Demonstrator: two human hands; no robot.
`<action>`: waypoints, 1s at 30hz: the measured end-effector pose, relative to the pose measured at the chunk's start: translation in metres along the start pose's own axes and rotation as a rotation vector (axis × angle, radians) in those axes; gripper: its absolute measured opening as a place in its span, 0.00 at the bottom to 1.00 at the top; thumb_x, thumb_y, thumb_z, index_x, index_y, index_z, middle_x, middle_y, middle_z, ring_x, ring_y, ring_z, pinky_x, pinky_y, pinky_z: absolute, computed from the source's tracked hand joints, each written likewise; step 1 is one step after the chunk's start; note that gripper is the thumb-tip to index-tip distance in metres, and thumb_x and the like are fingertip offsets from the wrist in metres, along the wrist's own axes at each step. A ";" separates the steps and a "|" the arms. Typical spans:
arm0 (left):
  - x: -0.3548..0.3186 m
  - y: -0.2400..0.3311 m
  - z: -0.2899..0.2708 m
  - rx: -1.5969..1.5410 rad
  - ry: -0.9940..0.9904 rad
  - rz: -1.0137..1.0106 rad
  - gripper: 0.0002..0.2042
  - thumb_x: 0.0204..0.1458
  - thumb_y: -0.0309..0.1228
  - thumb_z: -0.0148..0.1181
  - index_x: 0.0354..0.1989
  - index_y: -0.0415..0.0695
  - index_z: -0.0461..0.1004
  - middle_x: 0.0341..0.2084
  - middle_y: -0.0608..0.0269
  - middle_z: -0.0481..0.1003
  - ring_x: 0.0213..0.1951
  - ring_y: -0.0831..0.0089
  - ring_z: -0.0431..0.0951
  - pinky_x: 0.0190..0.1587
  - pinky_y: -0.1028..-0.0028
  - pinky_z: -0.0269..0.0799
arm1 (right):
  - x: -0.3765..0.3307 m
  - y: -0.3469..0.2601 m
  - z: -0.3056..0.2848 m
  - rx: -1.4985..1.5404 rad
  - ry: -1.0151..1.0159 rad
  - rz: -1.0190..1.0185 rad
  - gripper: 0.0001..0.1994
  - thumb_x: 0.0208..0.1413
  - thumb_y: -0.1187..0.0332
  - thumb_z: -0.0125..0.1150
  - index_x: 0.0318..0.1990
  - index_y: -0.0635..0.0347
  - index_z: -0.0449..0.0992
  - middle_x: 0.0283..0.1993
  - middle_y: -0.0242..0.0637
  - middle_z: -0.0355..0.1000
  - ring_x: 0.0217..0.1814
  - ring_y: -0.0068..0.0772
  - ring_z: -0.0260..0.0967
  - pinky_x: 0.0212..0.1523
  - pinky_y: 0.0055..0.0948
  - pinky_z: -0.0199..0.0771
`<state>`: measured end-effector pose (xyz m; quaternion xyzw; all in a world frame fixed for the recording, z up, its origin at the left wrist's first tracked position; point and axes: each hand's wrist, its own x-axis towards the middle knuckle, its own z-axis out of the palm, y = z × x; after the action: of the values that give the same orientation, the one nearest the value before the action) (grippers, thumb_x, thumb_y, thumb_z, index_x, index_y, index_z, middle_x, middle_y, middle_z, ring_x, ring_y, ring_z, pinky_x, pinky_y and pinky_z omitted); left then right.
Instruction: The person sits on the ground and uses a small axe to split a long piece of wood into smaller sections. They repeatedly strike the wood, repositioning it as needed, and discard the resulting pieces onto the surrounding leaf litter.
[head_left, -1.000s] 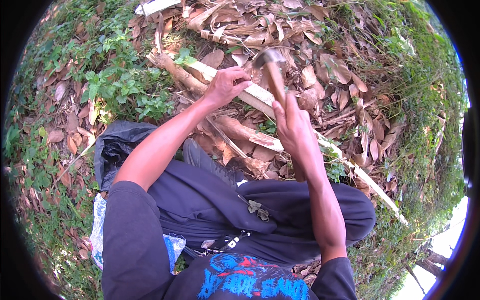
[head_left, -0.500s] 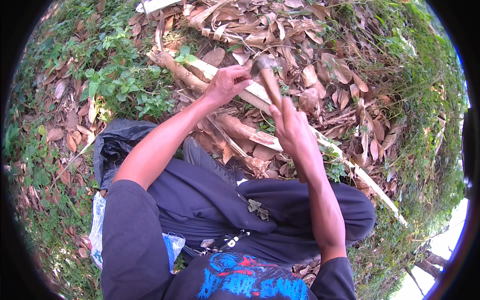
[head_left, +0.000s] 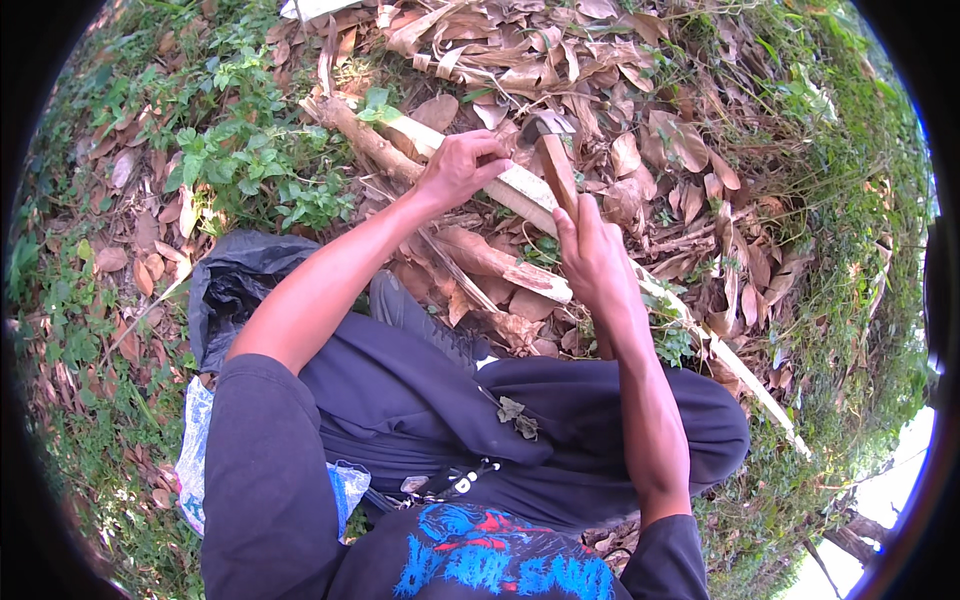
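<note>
In my right hand (head_left: pixel 592 252) is the wooden handle of a hammer (head_left: pixel 559 178). Its metal head is raised beyond my fingers, just right of my left hand, apart from the wood. My left hand (head_left: pixel 460 170) is closed in a pinch over a long pale wooden strip (head_left: pixel 528 197); whatever lies between the fingertips is too small to make out. The strip runs slantwise from upper left to lower right, passing under both hands. A thicker brown branch (head_left: pixel 372 145) lies against its upper left part.
A shorter split piece of wood (head_left: pixel 520 272) lies on dry leaves (head_left: pixel 560 65) nearer to me. Green plants (head_left: pixel 240 165) grow at the left. A black plastic bag (head_left: pixel 225 290) and a blue-white plastic bag (head_left: pixel 195 450) sit by my left side. My folded legs (head_left: pixel 590 420) are in front.
The hammer head has shifted slightly to the right and looks sharper than before. My right hand has moved a little right with it. My left hand stays almost in place.
</note>
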<state>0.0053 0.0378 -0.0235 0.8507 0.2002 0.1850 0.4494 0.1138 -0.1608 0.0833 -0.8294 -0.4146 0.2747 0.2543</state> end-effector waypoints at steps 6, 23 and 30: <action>-0.003 -0.006 -0.001 0.022 0.035 0.076 0.09 0.52 0.30 0.65 0.35 0.37 0.80 0.31 0.52 0.79 0.35 0.58 0.81 0.40 0.65 0.75 | -0.007 -0.018 -0.024 0.195 0.122 0.053 0.12 0.69 0.59 0.47 0.44 0.60 0.63 0.25 0.65 0.70 0.31 0.73 0.69 0.28 0.60 0.63; 0.000 -0.009 -0.006 0.041 -0.073 0.110 0.09 0.50 0.26 0.60 0.36 0.35 0.79 0.30 0.54 0.77 0.32 0.63 0.80 0.39 0.67 0.75 | -0.011 -0.015 -0.036 0.203 0.158 0.020 0.15 0.66 0.62 0.53 0.53 0.62 0.67 0.27 0.49 0.71 0.25 0.54 0.70 0.31 0.47 0.69; 0.006 0.005 -0.052 0.222 -0.259 -0.148 0.10 0.48 0.26 0.57 0.37 0.38 0.79 0.29 0.52 0.78 0.34 0.61 0.80 0.41 0.66 0.75 | -0.005 -0.003 -0.013 0.564 -0.078 0.123 0.16 0.63 0.66 0.55 0.54 0.64 0.67 0.20 0.34 0.68 0.18 0.24 0.66 0.20 0.30 0.67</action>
<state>-0.0144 0.0744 0.0090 0.8947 0.2217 0.0174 0.3873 0.1183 -0.1663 0.0960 -0.7385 -0.2803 0.4256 0.4416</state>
